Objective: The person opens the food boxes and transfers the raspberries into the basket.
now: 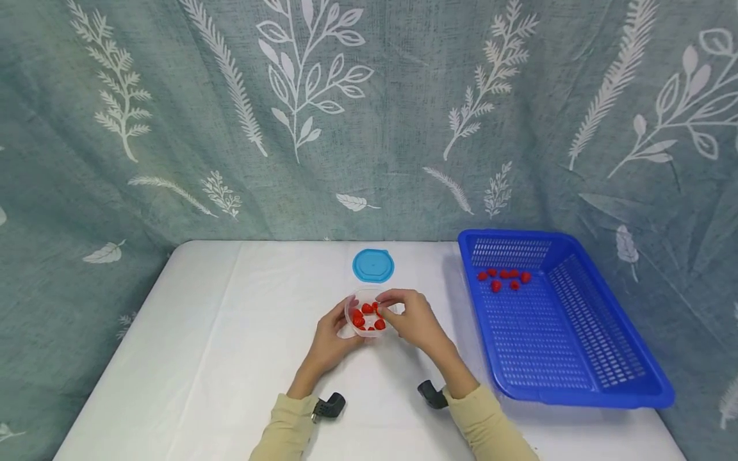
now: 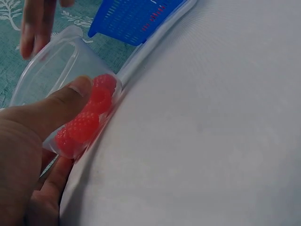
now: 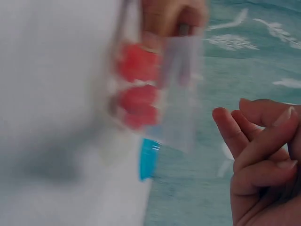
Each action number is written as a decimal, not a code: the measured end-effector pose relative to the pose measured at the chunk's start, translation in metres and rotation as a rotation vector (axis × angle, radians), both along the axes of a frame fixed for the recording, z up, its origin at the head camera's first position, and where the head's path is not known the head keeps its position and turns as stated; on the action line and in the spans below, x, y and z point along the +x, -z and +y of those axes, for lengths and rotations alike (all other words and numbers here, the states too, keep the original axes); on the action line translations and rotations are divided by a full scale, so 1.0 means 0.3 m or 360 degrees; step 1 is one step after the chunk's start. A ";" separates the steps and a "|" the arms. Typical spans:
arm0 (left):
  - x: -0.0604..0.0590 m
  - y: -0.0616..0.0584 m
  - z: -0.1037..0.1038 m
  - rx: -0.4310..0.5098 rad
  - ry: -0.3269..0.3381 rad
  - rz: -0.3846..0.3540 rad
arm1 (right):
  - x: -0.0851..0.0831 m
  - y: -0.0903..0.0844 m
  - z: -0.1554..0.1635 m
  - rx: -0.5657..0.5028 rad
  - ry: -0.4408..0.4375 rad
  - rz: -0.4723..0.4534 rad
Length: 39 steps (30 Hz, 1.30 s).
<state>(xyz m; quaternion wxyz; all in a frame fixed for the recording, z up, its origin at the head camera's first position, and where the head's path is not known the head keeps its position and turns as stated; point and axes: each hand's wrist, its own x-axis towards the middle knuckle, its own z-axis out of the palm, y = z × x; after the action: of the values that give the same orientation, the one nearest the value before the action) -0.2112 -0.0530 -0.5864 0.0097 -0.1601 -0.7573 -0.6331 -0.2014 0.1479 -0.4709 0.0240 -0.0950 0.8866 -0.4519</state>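
A clear plastic container (image 1: 369, 295) with several red raspberries (image 1: 367, 308) in it stands on the white table. My left hand (image 1: 331, 346) holds it by its side; in the left wrist view the thumb (image 2: 61, 103) presses its wall and other fingers reach round below. My right hand (image 1: 416, 318) is over the container's right rim, its fingers bent toward the opening. In the right wrist view the right fingers (image 3: 261, 160) are loosely bent, apart from the container, with no raspberry visible between them.
A blue round lid (image 1: 373, 266) lies just behind the container. To the right, a large blue plastic basket (image 1: 542, 346) holds several more raspberries (image 1: 505, 274) near its back left corner. A green leaf-patterned curtain (image 1: 369, 128) hangs behind the table.
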 end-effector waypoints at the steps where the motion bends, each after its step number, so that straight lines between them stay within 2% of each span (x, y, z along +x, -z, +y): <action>1: -0.001 -0.001 -0.001 0.0017 0.0002 0.0005 | -0.010 0.019 -0.013 0.0022 0.0004 0.0004; 8: -0.004 -0.003 -0.003 0.0031 0.0027 0.0007 | -0.047 0.091 -0.053 0.0100 0.0084 0.0044; 16: -0.007 -0.007 -0.003 -0.0030 -0.0002 -0.0038 | -0.062 0.095 -0.045 0.0145 0.0127 -0.0016; 20: -0.009 -0.013 -0.008 -0.0035 -0.0010 -0.0058 | -0.073 0.088 -0.049 0.0317 0.0026 -0.0077; 22: -0.003 -0.035 -0.008 -0.0029 -0.0002 -0.0062 | -0.082 0.089 -0.055 0.0425 -0.0069 -0.0090; 27: -0.005 -0.031 -0.001 0.0035 0.0015 -0.0002 | -0.099 0.094 -0.066 0.0596 -0.0218 -0.0100; 29: -0.013 -0.009 -0.001 0.0056 0.0019 0.0028 | -0.101 0.089 -0.067 0.0623 -0.0240 -0.0108; 31: -0.014 -0.005 -0.001 0.0058 0.0020 0.0037 | -0.102 0.082 -0.067 0.0642 -0.0277 -0.0103; 39: 0.003 -0.031 -0.001 0.0045 0.0004 0.0022 | -0.097 0.070 -0.073 0.0708 -0.0357 -0.0091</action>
<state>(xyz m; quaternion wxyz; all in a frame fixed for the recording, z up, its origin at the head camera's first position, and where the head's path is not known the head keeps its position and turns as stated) -0.2102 -0.0534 -0.5770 0.0164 -0.1654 -0.7479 -0.6427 -0.2304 0.1260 -0.4918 0.1196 -0.1725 0.9471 -0.2428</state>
